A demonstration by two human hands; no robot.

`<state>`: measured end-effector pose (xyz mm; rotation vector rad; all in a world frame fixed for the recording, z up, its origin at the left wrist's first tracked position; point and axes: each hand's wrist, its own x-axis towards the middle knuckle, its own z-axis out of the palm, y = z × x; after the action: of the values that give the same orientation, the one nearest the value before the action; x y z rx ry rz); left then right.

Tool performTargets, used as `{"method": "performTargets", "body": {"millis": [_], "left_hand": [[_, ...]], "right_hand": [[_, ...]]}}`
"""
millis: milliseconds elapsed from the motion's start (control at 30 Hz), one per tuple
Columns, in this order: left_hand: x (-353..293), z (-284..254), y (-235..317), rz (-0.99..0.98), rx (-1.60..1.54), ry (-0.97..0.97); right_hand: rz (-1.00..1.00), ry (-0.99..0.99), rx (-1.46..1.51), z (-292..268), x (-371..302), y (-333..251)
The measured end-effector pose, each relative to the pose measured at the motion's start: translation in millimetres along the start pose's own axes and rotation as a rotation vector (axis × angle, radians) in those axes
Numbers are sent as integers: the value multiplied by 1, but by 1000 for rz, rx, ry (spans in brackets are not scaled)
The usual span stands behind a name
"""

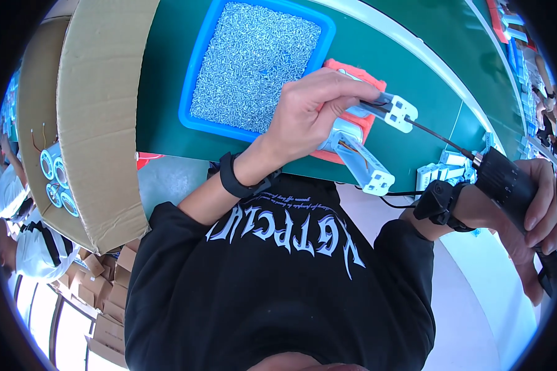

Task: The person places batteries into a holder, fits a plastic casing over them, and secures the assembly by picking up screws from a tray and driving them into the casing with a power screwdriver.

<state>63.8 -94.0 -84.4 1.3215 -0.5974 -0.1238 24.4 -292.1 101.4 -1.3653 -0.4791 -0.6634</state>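
Note:
My left hand (312, 111) pinches a pale plastic housing (401, 114) with a perforated white end plate, above an orange-red padded block (368, 130). My right hand (541, 210) is wrapped round a black electric screwdriver (504, 179). Its long thin bit (439, 137) points left and reaches the housing's end plate; whether it sits in a hole or on a screw is too small to tell. A second, similar housing (360, 164), with coloured wires inside, leans out from the near side of the block. Black bands circle both my wrists.
Behind my left hand, a blue tray (187, 102) holds many small metal pieces on the green table (167, 74). An open cardboard box (102, 123) at left contains several round-ended parts with wires. White parts (442, 173) are piled near the screwdriver. Other people appear at both rims.

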Motion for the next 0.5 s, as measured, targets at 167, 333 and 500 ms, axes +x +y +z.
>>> {"method": "performTargets", "body": {"millis": [167, 333, 500], "left_hand": [[0, -2, 3, 35, 302, 63], [2, 6, -7, 22, 370, -120], [3, 5, -9, 9, 382, -149]], "right_hand": [[-73, -286, 420, 8, -3, 27], [-126, -256, 349, 7, -9, 31], [-20, -386, 355, 17, 0, 36]]}}
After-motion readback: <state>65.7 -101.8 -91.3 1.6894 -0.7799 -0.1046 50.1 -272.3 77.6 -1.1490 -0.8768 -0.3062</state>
